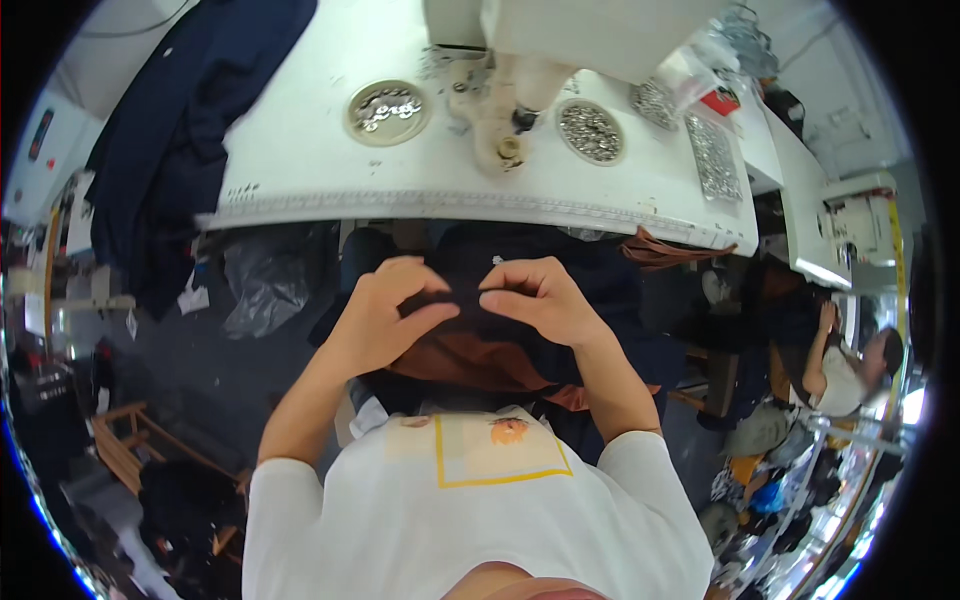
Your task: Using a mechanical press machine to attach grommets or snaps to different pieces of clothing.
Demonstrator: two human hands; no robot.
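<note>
One dark cloth lies at the lap, before the tabletop. The right hand has its fingers pinching it; the left hand's curl there, grip unclear. Two dishes and two bags hold metal bits.

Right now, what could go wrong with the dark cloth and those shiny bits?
The dark cloth lies loosely around the left hand and right hand, so it might bunch up. A bump could spill the metal pieces from their open dish. The navy garment hanging over the table's left side might slide off.
</note>
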